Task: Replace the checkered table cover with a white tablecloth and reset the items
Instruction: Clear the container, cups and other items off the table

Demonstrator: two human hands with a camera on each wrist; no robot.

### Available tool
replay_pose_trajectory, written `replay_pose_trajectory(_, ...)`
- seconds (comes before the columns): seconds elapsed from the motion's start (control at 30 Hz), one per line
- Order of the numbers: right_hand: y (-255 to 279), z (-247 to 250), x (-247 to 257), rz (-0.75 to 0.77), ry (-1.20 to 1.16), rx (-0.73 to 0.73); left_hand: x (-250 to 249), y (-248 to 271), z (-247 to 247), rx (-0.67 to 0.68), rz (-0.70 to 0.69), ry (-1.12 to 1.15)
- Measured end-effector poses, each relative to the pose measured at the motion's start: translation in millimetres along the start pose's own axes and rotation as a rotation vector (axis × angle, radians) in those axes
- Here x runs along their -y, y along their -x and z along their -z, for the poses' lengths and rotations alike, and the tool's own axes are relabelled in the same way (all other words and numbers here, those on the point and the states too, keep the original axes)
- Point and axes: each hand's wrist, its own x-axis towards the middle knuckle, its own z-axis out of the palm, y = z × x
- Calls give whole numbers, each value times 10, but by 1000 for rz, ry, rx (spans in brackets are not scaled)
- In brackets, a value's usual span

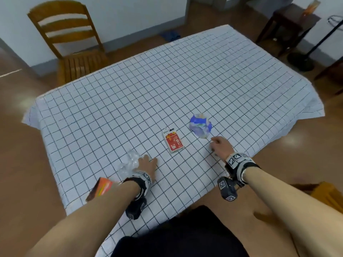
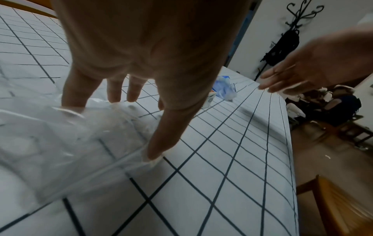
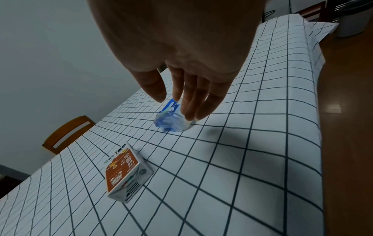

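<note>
1. Nearest the head camera is the person's dark-clothed lap (image 1: 178,236), and from either side of it two bare forearms reach out over the checkered table cover (image 1: 185,86); each wrist carries a strapped camera with coded markers.
2. The left hand (image 1: 146,164) lies low at the near-left part of the cover, fingers straight and slightly spread; in the left wrist view the fingers (image 2: 161,137) touch a crumpled clear plastic wrapper (image 2: 60,140), without curling round it.
3. The right hand (image 1: 220,145) hangs above the cover, fingers loosely extended and close together, holding nothing; in the right wrist view the fingertips (image 3: 193,111) sit just above a crumpled blue and white packet (image 3: 171,123), and whether they touch it I cannot tell.
4. A small red and white carton (image 1: 173,140) lies flat on the cover between the two hands, apart from both.
5. The checkered cover lies spread over the whole table, its edges hanging down at the sides.
6. An orange box (image 1: 100,189) shows at the near-left edge, partly hidden by the left forearm; a wooden chair (image 1: 72,45) stands at the far-left corner; a dark side table (image 1: 289,25) stands at the far right.
</note>
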Motion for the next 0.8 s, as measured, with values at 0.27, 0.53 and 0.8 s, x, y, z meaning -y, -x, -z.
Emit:
replay_pose_trajectory(0.27, -707, 134, 273, 83, 62, 63, -58, -135, 17, -44, 46, 28)
replay_pose_trajectory(0.53, -1259, 210, 638, 313, 324, 202, -183, -16, 196, -255, 256, 404)
replay_pose_trajectory(0.8, -1328, -367, 474, 493, 539, 276, -352, 446, 41, -557, 408, 749)
